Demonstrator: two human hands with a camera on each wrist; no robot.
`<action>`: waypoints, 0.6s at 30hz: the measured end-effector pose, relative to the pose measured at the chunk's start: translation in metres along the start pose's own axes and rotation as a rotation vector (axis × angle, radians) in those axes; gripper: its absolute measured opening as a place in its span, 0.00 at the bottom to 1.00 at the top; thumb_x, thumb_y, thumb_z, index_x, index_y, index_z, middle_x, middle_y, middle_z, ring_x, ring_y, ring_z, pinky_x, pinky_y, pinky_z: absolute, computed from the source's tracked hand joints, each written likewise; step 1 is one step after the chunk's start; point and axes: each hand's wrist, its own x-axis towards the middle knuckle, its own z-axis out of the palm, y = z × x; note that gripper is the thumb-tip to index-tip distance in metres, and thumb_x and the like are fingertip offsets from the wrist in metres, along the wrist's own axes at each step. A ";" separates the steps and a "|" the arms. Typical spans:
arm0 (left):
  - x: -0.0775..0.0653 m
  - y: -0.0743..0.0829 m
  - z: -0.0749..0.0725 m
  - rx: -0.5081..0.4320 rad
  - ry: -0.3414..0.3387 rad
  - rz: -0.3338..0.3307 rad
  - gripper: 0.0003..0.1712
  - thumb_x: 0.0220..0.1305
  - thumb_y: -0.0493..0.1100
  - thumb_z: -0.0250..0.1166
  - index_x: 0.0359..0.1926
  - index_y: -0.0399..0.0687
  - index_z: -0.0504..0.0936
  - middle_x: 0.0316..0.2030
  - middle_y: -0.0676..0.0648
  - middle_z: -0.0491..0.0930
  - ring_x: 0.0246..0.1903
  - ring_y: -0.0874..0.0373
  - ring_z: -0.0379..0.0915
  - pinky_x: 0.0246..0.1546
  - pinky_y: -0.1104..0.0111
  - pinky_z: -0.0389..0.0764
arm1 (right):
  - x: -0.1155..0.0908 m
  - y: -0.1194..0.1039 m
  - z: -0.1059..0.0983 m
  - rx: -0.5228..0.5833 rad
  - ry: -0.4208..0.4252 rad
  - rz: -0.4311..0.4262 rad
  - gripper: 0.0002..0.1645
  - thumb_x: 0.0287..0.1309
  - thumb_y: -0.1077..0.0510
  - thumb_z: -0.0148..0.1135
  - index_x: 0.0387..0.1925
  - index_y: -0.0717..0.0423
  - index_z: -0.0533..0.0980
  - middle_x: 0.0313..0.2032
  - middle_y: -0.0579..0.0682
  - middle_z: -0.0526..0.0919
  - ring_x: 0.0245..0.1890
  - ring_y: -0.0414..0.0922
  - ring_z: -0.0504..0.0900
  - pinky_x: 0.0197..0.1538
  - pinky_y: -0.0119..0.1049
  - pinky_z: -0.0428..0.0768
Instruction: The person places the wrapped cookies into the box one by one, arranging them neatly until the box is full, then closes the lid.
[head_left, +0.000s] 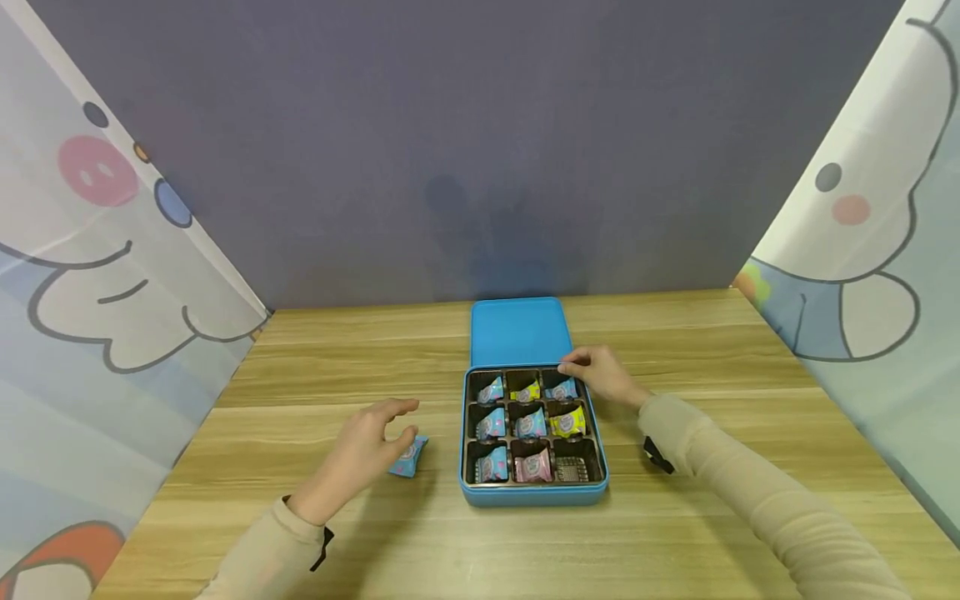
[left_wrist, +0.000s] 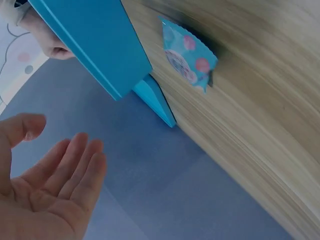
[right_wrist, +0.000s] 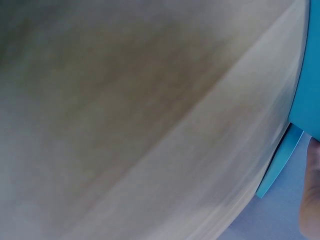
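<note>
A blue box (head_left: pixel 534 497) stands on the table with its lid (head_left: pixel 520 332) laid back. Its dark divided tray holds wrapped candies: mostly blue ones such as the middle candy (head_left: pixel 531 423), a yellow candy (head_left: pixel 567 422) and a pink candy (head_left: pixel 532 467). In the front right compartment the patterned bottom shows. My right hand (head_left: pixel 602 375) grips the box's back right corner with bent fingers; in the right wrist view only part of a finger (right_wrist: pixel 311 195) appears. Left of the box my left hand (head_left: pixel 363 446) hovers, fingers apart and holding nothing, above a blue wrapped candy (left_wrist: pixel 187 56) on the table.
The wooden table (head_left: pixel 300 367) ends at a grey panel (head_left: pixel 360 167) behind the box. Cartoon-printed curtains (head_left: pixel 97 275) flank both sides.
</note>
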 end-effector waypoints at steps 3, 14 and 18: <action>0.001 -0.004 -0.001 0.019 -0.042 -0.043 0.22 0.57 0.41 0.63 0.53 0.40 0.76 0.51 0.41 0.78 0.34 0.54 0.77 0.33 0.65 0.77 | 0.000 0.000 0.001 -0.005 0.001 -0.007 0.13 0.59 0.55 0.59 0.41 0.57 0.80 0.43 0.56 0.81 0.43 0.50 0.79 0.45 0.40 0.79; 0.001 -0.020 0.007 0.118 -0.205 -0.213 0.30 0.55 0.48 0.65 0.55 0.33 0.74 0.23 0.42 0.79 0.12 0.60 0.63 0.17 0.67 0.73 | -0.001 0.001 0.001 0.017 0.000 0.003 0.13 0.59 0.56 0.58 0.42 0.59 0.80 0.42 0.56 0.81 0.42 0.50 0.78 0.44 0.40 0.78; -0.002 -0.025 0.011 0.122 -0.258 -0.254 0.34 0.54 0.50 0.67 0.55 0.30 0.72 0.11 0.52 0.68 0.09 0.63 0.54 0.12 0.74 0.64 | -0.001 0.000 0.000 0.012 0.004 0.005 0.13 0.59 0.55 0.59 0.42 0.58 0.80 0.42 0.56 0.81 0.42 0.50 0.78 0.44 0.40 0.79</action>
